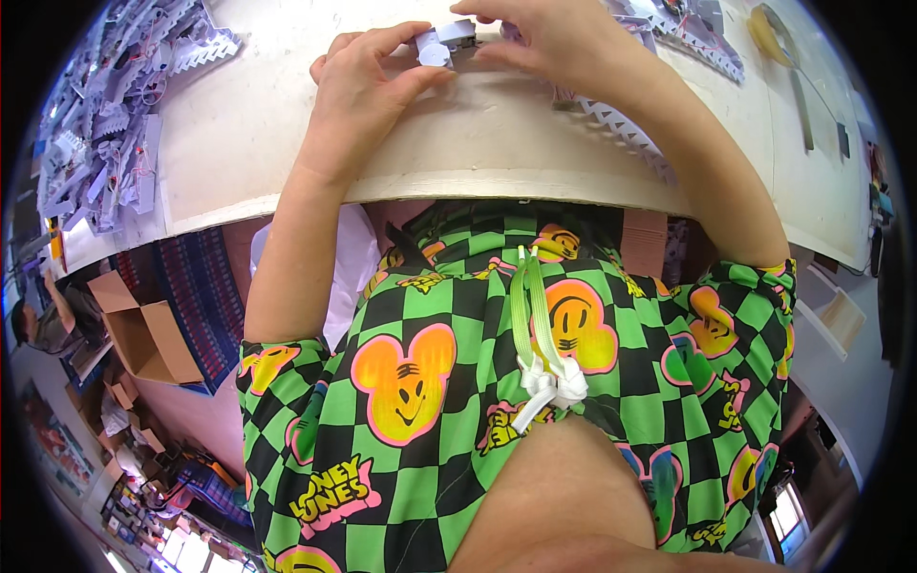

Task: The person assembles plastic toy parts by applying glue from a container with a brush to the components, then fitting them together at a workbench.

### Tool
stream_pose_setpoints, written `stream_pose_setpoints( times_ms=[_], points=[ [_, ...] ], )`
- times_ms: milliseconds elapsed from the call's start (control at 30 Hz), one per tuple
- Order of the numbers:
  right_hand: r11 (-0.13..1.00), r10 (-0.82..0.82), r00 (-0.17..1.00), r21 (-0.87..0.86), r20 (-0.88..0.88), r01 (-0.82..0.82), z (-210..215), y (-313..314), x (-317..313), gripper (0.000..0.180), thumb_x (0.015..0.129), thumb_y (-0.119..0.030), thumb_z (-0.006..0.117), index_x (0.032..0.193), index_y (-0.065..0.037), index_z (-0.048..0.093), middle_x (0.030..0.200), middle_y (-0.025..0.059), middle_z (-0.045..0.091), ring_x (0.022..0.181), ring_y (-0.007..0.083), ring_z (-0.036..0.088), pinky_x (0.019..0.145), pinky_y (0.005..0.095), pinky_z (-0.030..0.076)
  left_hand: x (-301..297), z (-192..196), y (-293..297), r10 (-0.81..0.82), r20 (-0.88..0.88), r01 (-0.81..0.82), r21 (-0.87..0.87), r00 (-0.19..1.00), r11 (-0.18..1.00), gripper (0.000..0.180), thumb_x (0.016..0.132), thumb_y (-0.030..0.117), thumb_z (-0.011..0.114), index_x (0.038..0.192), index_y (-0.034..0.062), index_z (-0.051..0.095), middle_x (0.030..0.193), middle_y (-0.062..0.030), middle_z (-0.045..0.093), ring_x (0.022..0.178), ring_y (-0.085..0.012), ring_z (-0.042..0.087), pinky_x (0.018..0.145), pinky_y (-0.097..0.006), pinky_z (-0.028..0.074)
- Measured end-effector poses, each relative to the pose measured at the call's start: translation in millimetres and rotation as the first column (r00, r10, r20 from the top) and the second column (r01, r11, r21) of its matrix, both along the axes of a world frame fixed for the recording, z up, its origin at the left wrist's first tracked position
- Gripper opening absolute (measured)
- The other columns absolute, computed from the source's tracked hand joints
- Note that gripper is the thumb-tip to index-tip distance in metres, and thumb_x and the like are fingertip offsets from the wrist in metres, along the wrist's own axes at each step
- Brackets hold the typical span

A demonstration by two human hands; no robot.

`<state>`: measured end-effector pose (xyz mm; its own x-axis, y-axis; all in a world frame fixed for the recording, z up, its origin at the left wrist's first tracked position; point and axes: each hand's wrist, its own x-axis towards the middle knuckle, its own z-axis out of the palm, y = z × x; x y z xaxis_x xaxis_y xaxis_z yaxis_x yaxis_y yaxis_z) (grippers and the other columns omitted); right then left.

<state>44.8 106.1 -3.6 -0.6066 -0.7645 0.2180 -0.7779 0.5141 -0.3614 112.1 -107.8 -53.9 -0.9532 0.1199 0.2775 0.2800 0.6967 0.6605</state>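
The pale tabletop (287,124) fills the upper frame. At upper left lies a heap of white parts (105,105). My left hand (368,91) and right hand (554,43) pinch a small grey-white part (444,40) at top centre.

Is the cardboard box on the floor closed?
No. The cardboard box at the person's left stands with its flaps spread open, showing its inside, while both hands work on the table above.

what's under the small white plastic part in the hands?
The cream worktable lies under the small white plastic part, pinched between left hand and right hand. Fingers cover its underside; contact with the table unclear.
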Motion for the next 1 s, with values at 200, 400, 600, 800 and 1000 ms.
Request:
stream_pose_setpoints(
  times_ms=[200,400,600,800,1000],
  points=[
    [0.998,0.045,0.966,0.044,-0.256,-0.035,-4.8,-4.5,5.2,0.021,0.082,-0.021,0.068,0.099,-0.008,0.065,0.091,0.0102,0.065,0.086,0.0281,0.065,0.080,0.0422,0.044,-2.0,10.3,2.0,0.033,0.003,-0.032,-0.183,0.999,0.983,0.044,0.071,0.023,0.081,0.113,0.0124,0.071,0.109,-0.0054,0.069,0.105,-0.0222,0.057,0.094,-0.034,0.044],
    [0.992,-0.003,0.996,0.126,-0.090,0.014,-7.7,-11.5,-3.4,0.017,0.084,-0.022,0.065,0.093,-0.008,0.066,0.093,0.0117,0.065,0.090,0.0286,0.064,0.083,0.0434,0.042,-9.4,-3.0,-4.1,-0.032,-0.224,-0.004,-0.157,0.974,0.988,0.042,0.073,0.036,0.078,0.109,0.0159,0.072,0.104,-0.0038,0.070,0.107,-0.0214,0.054,0.091,-0.038,0.027],
    [0.990,-0.007,0.997,0.137,-0.081,0.019,-4.2,-12.1,-1.6,0.021,0.081,-0.022,0.069,0.096,-0.008,0.066,0.094,0.0107,0.066,0.091,0.0280,0.064,0.082,0.0435,0.043,-5.5,3.1,-2.2,0.015,-0.117,-0.045,-0.252,0.993,0.967,0.044,0.074,0.035,0.078,0.112,0.0132,0.071,0.099,-0.0027,0.070,0.101,-0.0181,0.056,0.094,-0.034,0.031],
    [0.994,0.012,0.990,-0.108,-0.141,-0.028,-0.6,-0.4,7.1,0.028,0.079,-0.019,0.071,0.105,-0.010,0.065,0.094,0.0072,0.067,0.089,0.0267,0.063,0.083,0.0398,0.042,-2.9,33.1,-9.7,-0.276,0.468,-0.095,0.627,0.840,0.773,0.040,0.086,0.025,0.072,0.113,-0.0036,0.067,0.102,-0.0054,0.068,0.094,-0.0076,0.058,0.084,-0.022,0.044],
    [0.967,0.058,0.998,-0.249,0.017,-0.052,20.4,21.5,20.4,0.031,0.075,-0.019,0.077,0.103,-0.009,0.067,0.089,0.0065,0.068,0.086,0.0233,0.064,0.081,0.0364,0.043,2.1,43.2,4.7,-0.364,0.329,0.003,0.738,0.871,0.674,0.045,0.084,0.018,0.074,0.121,-0.0043,0.062,0.106,-0.0075,0.067,0.098,-0.0129,0.061,0.089,-0.026,0.047]
  ],
)
